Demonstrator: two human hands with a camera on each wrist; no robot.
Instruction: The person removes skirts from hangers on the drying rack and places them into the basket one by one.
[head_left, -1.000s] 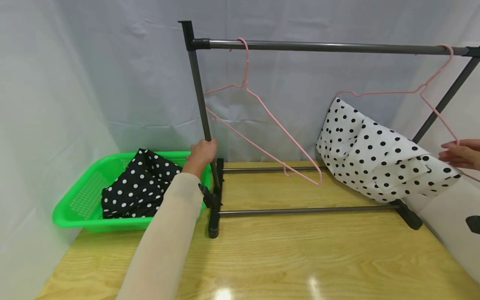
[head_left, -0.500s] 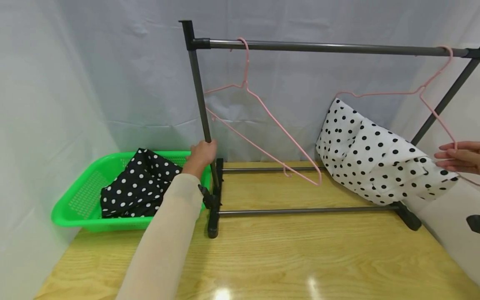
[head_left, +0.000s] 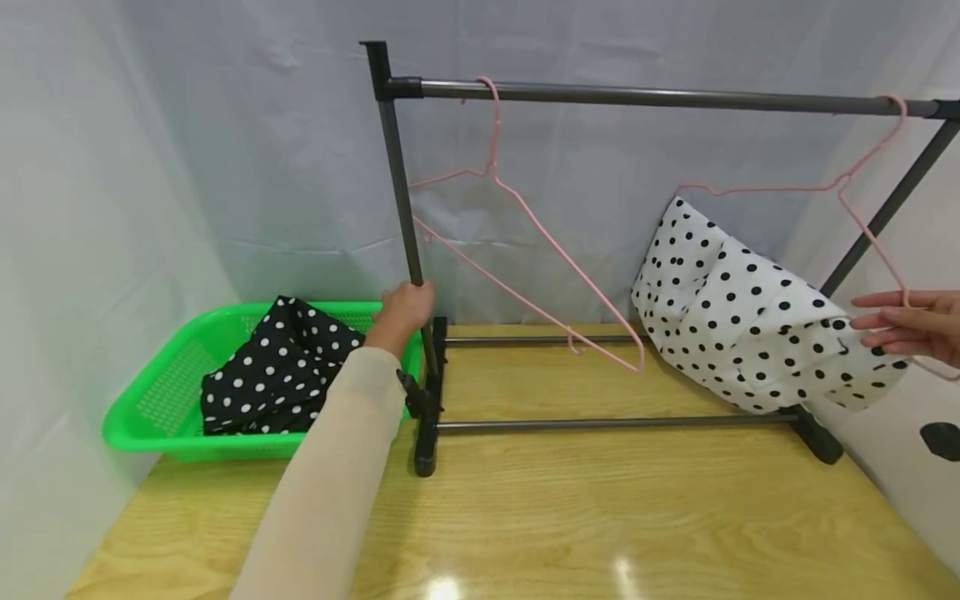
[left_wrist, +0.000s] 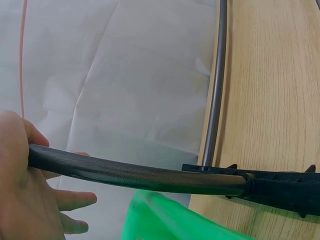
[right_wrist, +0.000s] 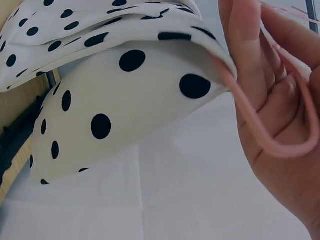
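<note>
Your left hand (head_left: 403, 305) is clenched around the rack's post (head_left: 401, 192), low down near the base. Your right hand (head_left: 911, 324) has fingers straight, the hanger (head_left: 862, 208) end resting across them, touching the white dotted cloth (head_left: 757, 321) draped on it. That hanger hooks the rail (head_left: 660, 97); a second, bare hanger (head_left: 525, 250) hangs leftward. Black dotted cloth (head_left: 281, 371) sits in the green basket (head_left: 150, 408) on the counter (head_left: 600, 508).

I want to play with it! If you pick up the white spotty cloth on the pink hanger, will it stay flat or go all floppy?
Probably floppy: the white spotty cloth already sags and folds over the pink hanger. It looks thin, so likely light. It might slide off, since it only drapes there beside the right hand.
</note>
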